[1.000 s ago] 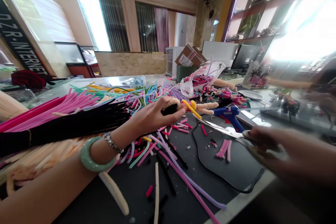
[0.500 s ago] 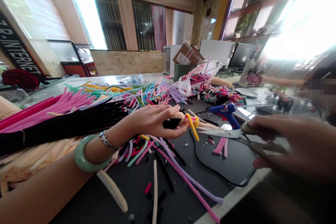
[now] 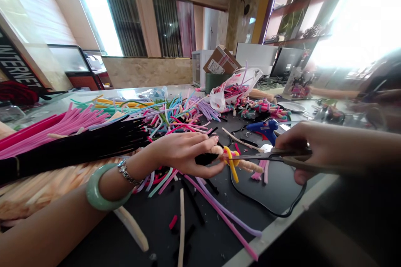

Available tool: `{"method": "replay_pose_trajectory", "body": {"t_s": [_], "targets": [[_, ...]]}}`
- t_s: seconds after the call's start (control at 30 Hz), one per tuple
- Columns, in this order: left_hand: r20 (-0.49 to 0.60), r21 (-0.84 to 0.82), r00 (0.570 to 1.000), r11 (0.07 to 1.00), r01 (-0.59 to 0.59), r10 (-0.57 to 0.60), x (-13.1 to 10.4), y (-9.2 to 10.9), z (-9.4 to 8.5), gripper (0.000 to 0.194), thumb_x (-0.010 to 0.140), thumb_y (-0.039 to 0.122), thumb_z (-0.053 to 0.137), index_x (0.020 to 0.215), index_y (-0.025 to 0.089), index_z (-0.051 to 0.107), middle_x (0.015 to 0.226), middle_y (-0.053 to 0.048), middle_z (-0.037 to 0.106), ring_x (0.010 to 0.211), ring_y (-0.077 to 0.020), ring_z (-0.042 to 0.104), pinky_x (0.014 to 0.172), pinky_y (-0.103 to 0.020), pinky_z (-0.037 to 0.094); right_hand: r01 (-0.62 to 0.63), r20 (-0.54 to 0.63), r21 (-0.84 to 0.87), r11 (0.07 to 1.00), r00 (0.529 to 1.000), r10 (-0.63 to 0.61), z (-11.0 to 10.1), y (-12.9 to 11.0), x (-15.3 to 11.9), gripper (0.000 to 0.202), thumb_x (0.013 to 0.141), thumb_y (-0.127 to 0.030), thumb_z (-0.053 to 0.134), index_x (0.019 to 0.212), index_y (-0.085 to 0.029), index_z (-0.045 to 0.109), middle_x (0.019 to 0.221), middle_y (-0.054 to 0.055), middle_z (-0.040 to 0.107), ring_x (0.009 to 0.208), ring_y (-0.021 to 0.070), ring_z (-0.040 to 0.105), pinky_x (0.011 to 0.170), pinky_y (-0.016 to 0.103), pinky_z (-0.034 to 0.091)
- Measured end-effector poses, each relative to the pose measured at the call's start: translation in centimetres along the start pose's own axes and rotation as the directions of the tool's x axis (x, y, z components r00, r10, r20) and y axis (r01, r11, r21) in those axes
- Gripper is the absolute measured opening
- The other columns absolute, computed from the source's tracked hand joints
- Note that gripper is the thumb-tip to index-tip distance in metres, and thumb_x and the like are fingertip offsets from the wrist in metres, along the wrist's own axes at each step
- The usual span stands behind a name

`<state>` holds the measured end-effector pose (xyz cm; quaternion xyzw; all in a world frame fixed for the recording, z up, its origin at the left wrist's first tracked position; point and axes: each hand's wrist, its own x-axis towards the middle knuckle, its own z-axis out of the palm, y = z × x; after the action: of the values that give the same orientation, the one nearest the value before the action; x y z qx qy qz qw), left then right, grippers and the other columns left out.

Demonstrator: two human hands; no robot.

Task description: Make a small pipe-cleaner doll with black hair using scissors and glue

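My left hand point(image 3: 191, 154) is closed around a small pipe-cleaner doll point(image 3: 216, 151) with a black and beige head. Yellow stem point(image 3: 233, 171) wraps its pink middle, one end hanging down, and a twisted beige part point(image 3: 250, 166) sticks out to the right. My right hand point(image 3: 297, 146), slightly blurred, grips scissors point(image 3: 278, 156) by the handles. Their blades point left and reach the yellow stem; whether they touch it I cannot tell. Below the hands, a long pink stem point(image 3: 219, 212) and a lilac stem point(image 3: 232, 212) lie on the dark table mat point(image 3: 138, 221).
A blue glue gun point(image 3: 261, 127) lies behind the scissors, its black cord point(image 3: 266, 210) looping across the mat. Bundles of black stems point(image 3: 78, 148) and pink stems point(image 3: 81, 119) lie left. A plastic bag point(image 3: 219, 94) and cardboard box point(image 3: 221, 61) stand behind.
The scissors have moved left and turned level, with their blades now at the yellow stem. My left hand still holds the doll, which sits slightly lower in view.
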<state>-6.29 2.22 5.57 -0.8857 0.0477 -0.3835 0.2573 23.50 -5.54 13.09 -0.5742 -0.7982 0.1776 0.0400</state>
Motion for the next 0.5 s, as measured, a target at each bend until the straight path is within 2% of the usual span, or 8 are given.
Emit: {"method": "replay_pose_trajectory", "body": {"t_s": [0.07, 0.1, 0.17, 0.33, 0.5], "targets": [[0.007, -0.016, 1.000, 1.000, -0.010, 0.010, -0.2, 0.0, 0.2, 0.037, 0.077, 0.027, 0.068, 0.108, 0.014, 0.052, 0.089, -0.007, 0.069, 0.064, -0.0146, 0.068, 0.059, -0.025, 0.060, -0.020, 0.210, 0.051, 0.998, 0.978, 0.009, -0.1, -0.1, 0.4, 0.024, 0.062, -0.040, 0.079, 0.073, -0.021, 0.071, 0.060, -0.003, 0.061, 0.057, 0.0132, 0.056, 0.050, 0.024, 0.035], [0.011, -0.021, 1.000, 1.000, -0.015, 0.015, -0.3, 0.0, 0.3, 0.038, 0.076, 0.027, 0.068, 0.108, 0.014, 0.052, 0.090, -0.007, 0.069, 0.065, -0.0149, 0.068, 0.060, -0.025, 0.060, -0.032, 0.267, 0.082, 0.996, 0.964, 0.009, -0.1, 0.0, 0.5, 0.022, 0.065, -0.038, 0.077, 0.077, -0.021, 0.070, 0.062, -0.003, 0.061, 0.059, 0.0130, 0.056, 0.051, 0.024, 0.035], [0.012, -0.029, 1.000, 1.000, -0.012, 0.012, -0.4, 0.0, 0.4, 0.039, 0.076, 0.026, 0.069, 0.109, 0.014, 0.053, 0.090, -0.007, 0.069, 0.066, -0.0151, 0.068, 0.061, -0.026, 0.060, -0.034, 0.279, 0.134, 0.990, 0.960, -0.005, 0.1, 0.2, 0.8, 0.023, 0.064, -0.037, 0.077, 0.078, -0.020, 0.068, 0.063, -0.005, 0.059, 0.059, 0.0117, 0.053, 0.053, 0.023, 0.034], [0.006, -0.051, 0.999, 0.998, 0.041, -0.040, -0.6, 0.2, 0.5, 0.043, 0.076, 0.028, 0.068, 0.113, 0.016, 0.052, 0.088, -0.005, 0.069, 0.065, -0.0146, 0.068, 0.061, -0.025, 0.060, -0.014, 0.321, 0.197, 0.980, 0.946, -0.051, 0.4, 1.1, 1.5, 0.029, 0.062, -0.038, 0.079, 0.066, -0.019, 0.057, 0.057, -0.007, 0.050, 0.054, 0.0086, 0.044, 0.051, 0.023, 0.031], [0.013, -0.045, 1.000, 0.999, 0.019, -0.018, -0.6, 0.2, 0.5, 0.041, 0.075, 0.027, 0.069, 0.110, 0.014, 0.053, 0.086, -0.005, 0.068, 0.062, -0.0147, 0.067, 0.059, -0.025, 0.059, -0.016, 0.360, 0.154, 0.988, 0.932, -0.041, 0.2, 1.0, 1.7, 0.033, 0.062, -0.045, 0.079, 0.066, -0.017, 0.062, 0.057, -0.005, 0.055, 0.055, 0.0105, 0.048, 0.049, 0.022, 0.031]]}}
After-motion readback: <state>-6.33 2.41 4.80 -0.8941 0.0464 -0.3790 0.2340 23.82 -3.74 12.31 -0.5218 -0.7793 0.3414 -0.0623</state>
